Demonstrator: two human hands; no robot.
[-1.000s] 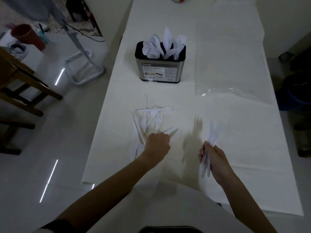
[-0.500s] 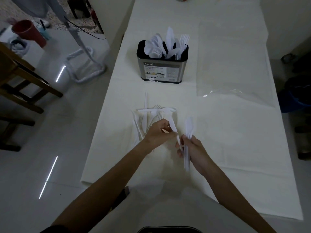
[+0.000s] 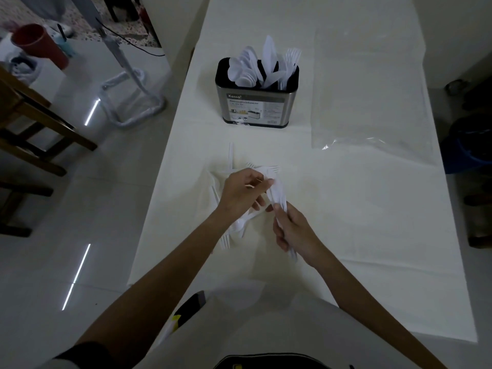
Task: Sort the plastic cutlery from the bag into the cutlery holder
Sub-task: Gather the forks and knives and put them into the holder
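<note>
1. The cutlery holder (image 3: 257, 102) is a rounded oblong tin of brushed steel with a black rim and a paper label on its front. It stands upright on the white tablecloth (image 3: 359, 222).
2. White plastic spoons (image 3: 243, 70), a knife (image 3: 267, 53) and forks (image 3: 291, 58) stand in the holder, heads up, with the spoons at its left end and the forks at its right.
3. Just right of the holder lies a clear, flat, glossy plastic bag (image 3: 370, 102), its crinkled edge catching the light.
4. In front of the holder, towards the person, thin white loose cutlery (image 3: 234, 230) lies scattered in a heap on the cloth, fork prongs showing at its far edge.
5. The left hand (image 3: 241, 194) hovers over that heap, fingers curled and pinched on the top of a smooth white bundle (image 3: 278, 197).
6. The right hand (image 3: 291, 230), just beside the left and nearer the person, is closed round the bundle's handles, which stick out below the fist.
</note>
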